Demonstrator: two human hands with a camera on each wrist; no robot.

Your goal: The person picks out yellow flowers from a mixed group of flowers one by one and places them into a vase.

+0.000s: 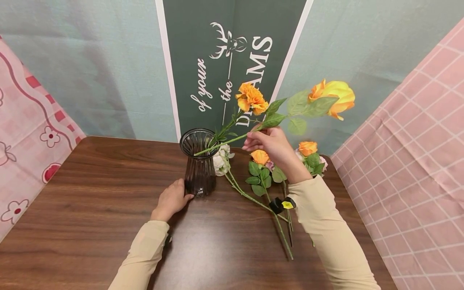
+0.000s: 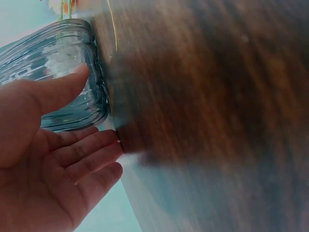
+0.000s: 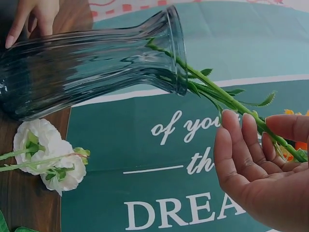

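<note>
A yellow flower [image 1: 338, 94] slants at the mouth of an upright vase [image 1: 200, 175].

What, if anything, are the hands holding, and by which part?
The right hand holds the yellow flower by its stem, just below the leaves. The left hand touches the vase low down; no closed grip shows.

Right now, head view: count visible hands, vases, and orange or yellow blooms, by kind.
Hands: 2
Vase: 1
Yellow bloom with orange edges: 1
Orange blooms: 3
Total: 7
</note>
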